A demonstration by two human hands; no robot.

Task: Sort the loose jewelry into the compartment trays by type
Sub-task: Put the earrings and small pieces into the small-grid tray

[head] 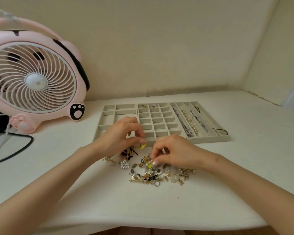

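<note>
Trays (pixel 161 119) lie behind the jewelry pile (pixel 153 168) — fan (pixel 34 77) far left on table (pixel 109 200).

A white table (pixel 227 175) bears a pink fan (pixel 36 78) and black cable (pixel 32 140) at left. Compartment trays (pixel 209 140) sit behind a jewelry heap (pixel 153 172).

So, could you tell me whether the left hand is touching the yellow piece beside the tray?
Touching. The head view shows the left hand pinching the yellow piece at its fingertips, no gap visible.
</note>
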